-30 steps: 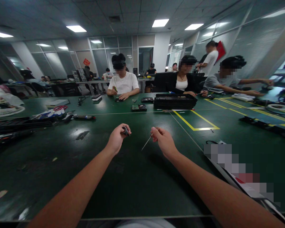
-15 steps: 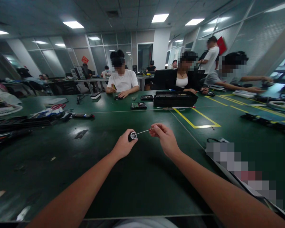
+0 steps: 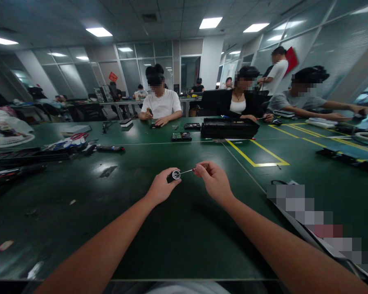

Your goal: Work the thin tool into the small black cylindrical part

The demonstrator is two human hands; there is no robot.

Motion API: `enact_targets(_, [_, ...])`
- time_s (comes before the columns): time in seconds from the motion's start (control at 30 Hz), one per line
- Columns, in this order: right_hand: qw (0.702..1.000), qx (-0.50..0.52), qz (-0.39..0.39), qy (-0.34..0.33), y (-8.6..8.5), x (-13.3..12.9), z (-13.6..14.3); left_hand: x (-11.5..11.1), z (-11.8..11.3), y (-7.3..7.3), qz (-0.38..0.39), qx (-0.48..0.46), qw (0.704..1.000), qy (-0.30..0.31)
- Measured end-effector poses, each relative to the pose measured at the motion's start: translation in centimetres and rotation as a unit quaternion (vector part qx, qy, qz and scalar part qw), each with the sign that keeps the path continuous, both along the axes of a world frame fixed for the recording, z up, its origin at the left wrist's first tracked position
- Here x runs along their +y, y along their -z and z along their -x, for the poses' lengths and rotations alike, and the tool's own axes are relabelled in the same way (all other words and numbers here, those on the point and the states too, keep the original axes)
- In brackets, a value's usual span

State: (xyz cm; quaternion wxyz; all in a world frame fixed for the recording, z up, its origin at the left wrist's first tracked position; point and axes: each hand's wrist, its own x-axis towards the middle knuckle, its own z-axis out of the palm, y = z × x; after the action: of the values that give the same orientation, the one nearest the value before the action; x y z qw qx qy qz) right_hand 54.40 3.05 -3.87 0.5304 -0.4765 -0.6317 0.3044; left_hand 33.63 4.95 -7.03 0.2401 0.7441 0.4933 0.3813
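Above the green table [image 3: 184, 228], my left hand [image 3: 163, 184] is closed around a small dark cylindrical part [image 3: 175, 175] with a pale round rim facing me. My right hand [image 3: 214, 177] pinches the handle end of a thin screwdriver [image 3: 187, 171] between thumb and fingers. The metal shaft points left, and its tip reaches the right side of the round rim; whether it touches anything inside is too small to tell.
Across the table lie a long black tray [image 3: 230, 129], a circuit-board device [image 3: 181, 136] and yellow tape [image 3: 254, 164]. Tools and cables [image 3: 70, 141] are at the left, a pixelated item [image 3: 319, 220] at the right. Several people sit opposite.
The view has shifted slightly, so the scene sits a little further right. The round part in my left hand is closer to my right hand, and less of the shaft shows between them.
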Motion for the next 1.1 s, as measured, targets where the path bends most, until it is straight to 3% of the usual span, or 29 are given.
enact_targets(0.13, [0.986,-0.145,-0.054,0.068,0.0,-0.3,-0.3,0.0,0.1,0.0,-0.013,0.020,1.000,-0.006])
enact_targets(0.3, [0.970,-0.208,-0.103,0.078,0.1,-0.5,-0.3,-0.2,0.0,-0.2,-0.020,0.042,0.999,0.006])
enact_targets(0.67, [0.959,-0.257,-0.108,0.048,-0.2,-0.5,-0.2,0.0,0.3,0.2,-0.028,0.044,0.999,0.002])
enact_targets(0.93, [0.971,-0.192,-0.123,-0.076,-0.2,-0.8,0.0,-0.1,0.1,0.2,-0.029,0.050,0.998,0.016])
enact_targets(1.1, [0.967,-0.232,-0.097,-0.041,-0.7,-1.2,0.0,-0.1,0.0,0.3,-0.029,0.049,0.998,0.025])
